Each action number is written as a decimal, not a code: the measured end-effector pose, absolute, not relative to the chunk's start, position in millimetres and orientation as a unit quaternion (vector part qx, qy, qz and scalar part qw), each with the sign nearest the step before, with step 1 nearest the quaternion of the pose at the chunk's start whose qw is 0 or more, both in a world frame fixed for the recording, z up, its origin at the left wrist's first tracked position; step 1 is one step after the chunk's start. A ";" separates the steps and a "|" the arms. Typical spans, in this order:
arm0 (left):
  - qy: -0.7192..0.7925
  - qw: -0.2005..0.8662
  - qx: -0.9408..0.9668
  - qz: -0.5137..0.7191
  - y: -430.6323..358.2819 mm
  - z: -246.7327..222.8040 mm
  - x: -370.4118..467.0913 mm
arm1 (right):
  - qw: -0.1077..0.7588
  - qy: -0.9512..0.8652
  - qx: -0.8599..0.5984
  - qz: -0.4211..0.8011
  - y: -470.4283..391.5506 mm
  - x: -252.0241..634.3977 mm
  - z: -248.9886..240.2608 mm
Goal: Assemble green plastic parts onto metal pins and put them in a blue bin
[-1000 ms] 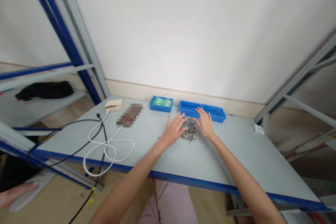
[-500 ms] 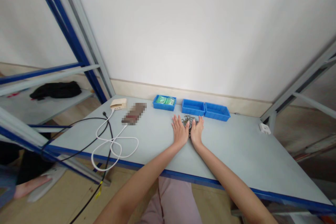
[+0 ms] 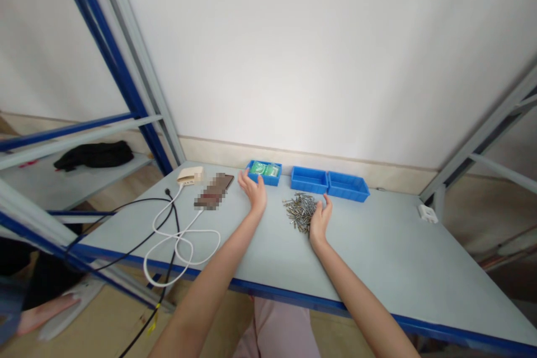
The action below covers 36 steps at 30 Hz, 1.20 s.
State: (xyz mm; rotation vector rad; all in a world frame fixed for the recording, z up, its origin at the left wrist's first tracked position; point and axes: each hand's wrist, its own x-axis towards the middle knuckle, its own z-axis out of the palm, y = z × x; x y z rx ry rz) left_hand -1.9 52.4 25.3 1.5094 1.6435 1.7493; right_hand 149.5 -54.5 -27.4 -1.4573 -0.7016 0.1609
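A loose pile of metal screws (image 3: 300, 212) lies on the grey tabletop. My right hand (image 3: 320, 221) rests against the right side of the pile, fingers apart, thumb raised. My left hand (image 3: 255, 191) is at the near left corner of a blue bin (image 3: 271, 180) with green packets (image 3: 265, 169) in it. Its fingers are spread, and whether they touch the bin is hard to tell. Behind the pile stand two blue bins side by side, one on the left (image 3: 309, 185) and one on the right (image 3: 348, 193), with nothing seen inside.
On the left lie a pixelated phone (image 3: 215, 191), a cream box (image 3: 191, 175), a white cable (image 3: 218, 240) and a black cable (image 3: 178, 229). A white adapter (image 3: 427, 213) sits far right. A person's foot (image 3: 48, 313) shows at the lower left.
My left hand has left the pile and moved left and away from me to the bin with packets. My right hand stays by the pile, which is now more exposed and spread out.
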 end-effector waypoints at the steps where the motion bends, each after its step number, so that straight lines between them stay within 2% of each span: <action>1: 0.617 0.141 0.515 0.578 70.0 29.2 -18.2 | 0.689 -0.309 -0.652 0.075 -54.1 150.6 -27.0; 4: 0.690 0.169 0.551 0.437 112.0 36.1 -57.2 | 0.691 -0.303 -0.653 0.065 -51.8 155.5 -26.8; 12: 0.667 0.223 0.646 0.299 145.3 42.3 -66.7 | 0.694 -0.276 -0.663 0.058 -44.3 172.1 -34.3; 17: 0.700 0.219 0.637 0.238 149.9 47.2 -69.3 | 0.689 -0.291 -0.661 0.055 -44.6 173.1 -36.1; 27: 0.686 0.054 0.632 0.356 78.1 49.1 -71.6 | 0.690 -0.422 -0.586 0.040 -62.3 151.1 -7.0; 30: 0.627 -0.004 0.658 0.416 58.4 47.7 -66.8 | 0.643 -0.523 -0.560 0.018 -70.4 141.0 1.8; 36: 0.409 -0.071 0.737 0.533 40.4 30.7 -58.8 | 0.545 -0.630 -0.553 0.003 -76.6 131.9 0.0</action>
